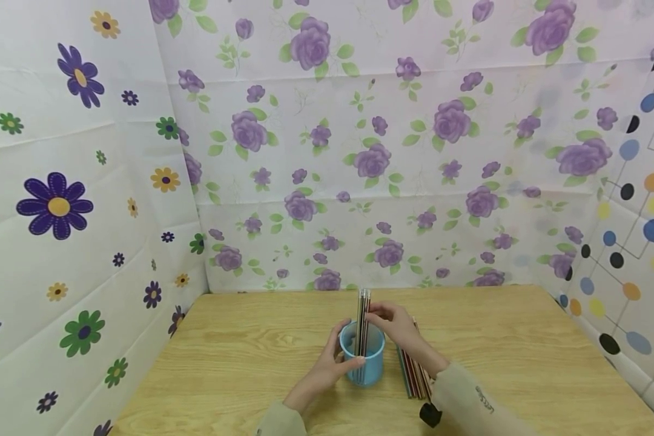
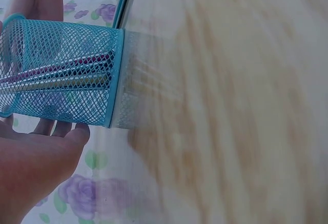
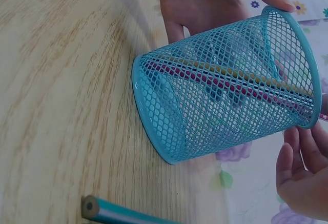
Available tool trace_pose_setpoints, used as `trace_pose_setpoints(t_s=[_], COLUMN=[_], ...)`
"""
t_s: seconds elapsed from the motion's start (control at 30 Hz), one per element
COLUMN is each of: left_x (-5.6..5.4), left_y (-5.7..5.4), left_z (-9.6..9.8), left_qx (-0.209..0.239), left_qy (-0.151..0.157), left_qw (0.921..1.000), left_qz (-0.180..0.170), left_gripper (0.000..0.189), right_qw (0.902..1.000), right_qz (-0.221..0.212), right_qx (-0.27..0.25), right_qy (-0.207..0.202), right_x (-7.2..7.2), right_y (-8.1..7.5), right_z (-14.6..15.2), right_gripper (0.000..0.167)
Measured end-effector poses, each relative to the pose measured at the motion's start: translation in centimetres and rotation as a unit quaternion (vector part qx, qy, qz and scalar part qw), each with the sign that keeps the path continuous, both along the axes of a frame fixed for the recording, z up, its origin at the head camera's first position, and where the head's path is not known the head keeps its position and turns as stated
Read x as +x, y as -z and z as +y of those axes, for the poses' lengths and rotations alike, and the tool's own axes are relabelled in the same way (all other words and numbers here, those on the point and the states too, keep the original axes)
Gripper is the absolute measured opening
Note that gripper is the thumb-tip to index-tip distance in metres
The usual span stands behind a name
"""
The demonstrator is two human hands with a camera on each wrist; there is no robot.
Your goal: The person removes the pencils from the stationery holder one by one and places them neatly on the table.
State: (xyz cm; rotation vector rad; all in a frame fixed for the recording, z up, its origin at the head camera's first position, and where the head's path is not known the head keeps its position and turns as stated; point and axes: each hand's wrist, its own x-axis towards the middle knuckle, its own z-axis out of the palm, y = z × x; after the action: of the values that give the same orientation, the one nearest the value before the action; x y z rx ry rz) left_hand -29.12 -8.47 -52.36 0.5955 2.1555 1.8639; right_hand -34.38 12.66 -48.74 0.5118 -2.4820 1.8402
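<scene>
A light blue mesh pencil cup (image 1: pixel 372 368) stands upright on the table. My left hand (image 1: pixel 327 366) grips it round its left side, with the thumb across the front. A bunch of pencils (image 1: pixel 363 321) stands in the cup, leaning slightly and rising well above the rim. My right hand (image 1: pixel 395 327) pinches pencils just above the rim; how many it holds I cannot tell. Through the mesh in the right wrist view, a dark red pencil (image 3: pixel 205 80) and a yellowish one show, their lower ends near the cup's base.
More pencils (image 1: pixel 414 375) lie side by side on the wooden table (image 1: pixel 240 339), right of the cup and partly under the right forearm. A small black object (image 1: pixel 430 415) is near the right sleeve. Flower-patterned cloth (image 1: pixel 332 163) hangs behind the table.
</scene>
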Motion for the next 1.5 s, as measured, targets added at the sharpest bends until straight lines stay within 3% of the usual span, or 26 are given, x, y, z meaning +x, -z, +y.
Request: trace_pose_setpoints(t_s=[0.6,0.83,1.13,1.5], left_x=[0.1,-0.1,0.1,0.1], left_y=[-0.2,0.0,-0.1,-0.1], left_z=[0.2,0.1,0.2,0.3], left_qx=[0.003,0.009,0.008,0.016], left_qy=[-0.003,0.001,0.001,0.0], left_qw=[0.9999,0.9999,0.9999,0.9999], left_qz=[0.016,0.013,0.01,0.004], left_gripper=[0.079,0.08,0.08,0.08], right_qw=[0.9987,0.9968,0.9945,0.9925], right_qz=[-0.016,-0.043,-0.057,-0.043], right_qx=[-0.037,-0.056,-0.075,-0.091], right_qy=[0.03,0.037,0.045,0.069], right_x=[-0.2,0.0,-0.2,0.1], right_y=[0.0,-1.0,-1.9,-2.4], right_z=[0.5,1.0,1.7,2.2], right_gripper=[0.029,0.036,0.028,0.034])
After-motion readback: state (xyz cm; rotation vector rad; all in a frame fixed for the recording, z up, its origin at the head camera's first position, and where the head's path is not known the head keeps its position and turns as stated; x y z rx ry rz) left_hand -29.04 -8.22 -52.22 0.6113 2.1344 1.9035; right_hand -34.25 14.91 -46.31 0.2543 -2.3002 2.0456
